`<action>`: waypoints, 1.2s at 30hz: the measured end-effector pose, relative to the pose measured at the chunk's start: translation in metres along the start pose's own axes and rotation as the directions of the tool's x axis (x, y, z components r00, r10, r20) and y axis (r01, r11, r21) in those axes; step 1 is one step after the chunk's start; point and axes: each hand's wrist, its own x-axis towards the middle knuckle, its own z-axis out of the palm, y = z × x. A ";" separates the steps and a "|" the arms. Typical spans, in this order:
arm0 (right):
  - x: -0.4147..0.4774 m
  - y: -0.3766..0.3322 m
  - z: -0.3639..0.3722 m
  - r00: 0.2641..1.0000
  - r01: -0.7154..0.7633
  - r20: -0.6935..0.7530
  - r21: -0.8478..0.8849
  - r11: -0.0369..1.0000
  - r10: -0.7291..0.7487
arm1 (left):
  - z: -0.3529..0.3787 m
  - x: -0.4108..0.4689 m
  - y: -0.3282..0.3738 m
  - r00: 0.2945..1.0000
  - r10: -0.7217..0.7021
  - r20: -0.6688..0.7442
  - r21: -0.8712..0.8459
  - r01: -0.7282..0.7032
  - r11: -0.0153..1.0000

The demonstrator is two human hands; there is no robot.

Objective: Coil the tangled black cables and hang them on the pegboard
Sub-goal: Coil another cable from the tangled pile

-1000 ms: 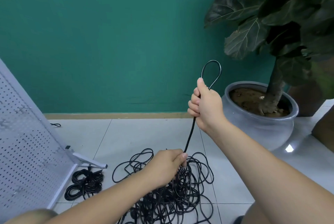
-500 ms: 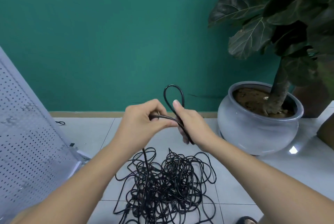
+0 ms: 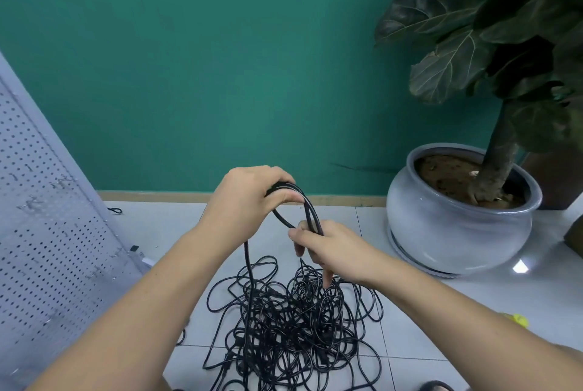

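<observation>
Black cables (image 3: pixel 293 321) heaped tangled on floor tiles (image 3: pixel 170 223), one strand (image 3: pixel 247 261) up in left hand (image 3: pixel 249 201) curled round small loops (image 3: pixel 310 210), right hand (image 3: pixel 331 248) pinching same strand; keep loops even, feed slack gently.

Cable tangle (image 3: pixel 293 324) on floor (image 3: pixel 426 321) centre, pegboard (image 3: pixel 47 251) left, potted plant (image 3: pixel 457 217) right, wall (image 3: pixel 220 59) behind.

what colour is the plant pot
The pot is glossy pale grey-blue, seen best in the head view.
</observation>
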 end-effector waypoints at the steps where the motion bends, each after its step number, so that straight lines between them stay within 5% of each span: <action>1: -0.001 0.001 0.000 1.000 0.005 0.020 -0.013 1.000 -0.005 | 0.000 0.000 0.001 1.000 -0.004 0.022 -0.030 0.005 1.000; 7: -0.002 -0.005 -0.005 0.995 0.094 -0.004 0.198 0.976 -0.095 | 0.001 0.001 0.010 0.965 -0.258 0.047 -0.330 0.259 0.908; 11: -0.001 -0.010 -0.016 0.977 0.118 -0.202 0.274 0.954 -0.063 | 0.013 -0.002 0.006 0.862 -0.467 0.197 -0.366 0.506 0.781; 14: 0.005 -0.009 -0.031 0.921 0.167 -0.389 0.399 0.902 0.002 | 0.026 -0.011 0.002 0.824 -0.395 0.407 -0.529 0.565 0.633; 16: 0.006 -0.008 -0.041 0.892 0.203 -0.452 0.414 0.887 0.006 | 0.030 -0.015 0.002 0.839 -0.338 0.427 -0.600 0.542 0.588; 20: 0.003 -0.001 -0.040 0.939 0.085 -0.341 0.143 0.986 -0.031 | 0.026 -0.012 0.008 0.926 -0.344 0.155 -0.518 0.372 0.770; 24: -0.001 0.000 -0.018 0.989 -0.001 -0.146 -0.014 1.000 -0.001 | 0.022 -0.013 0.027 0.992 -0.105 -0.071 -0.223 0.087 0.971; 28: -0.006 -0.005 0.000 1.000 0.016 0.000 0.161 0.987 -0.016 | 0.019 -0.008 0.034 0.967 -0.058 -0.250 -0.144 0.023 0.989; 32: 0.000 -0.012 -0.002 0.978 0.112 -0.207 0.442 0.890 -0.020 | 0.020 -0.006 0.024 0.989 -0.043 -0.140 -0.177 0.018 0.984; 36: 0.002 -0.015 -0.009 0.962 0.145 -0.273 0.491 0.859 -0.006 | 0.026 -0.009 0.032 0.992 -0.029 -0.125 -0.196 0.004 0.981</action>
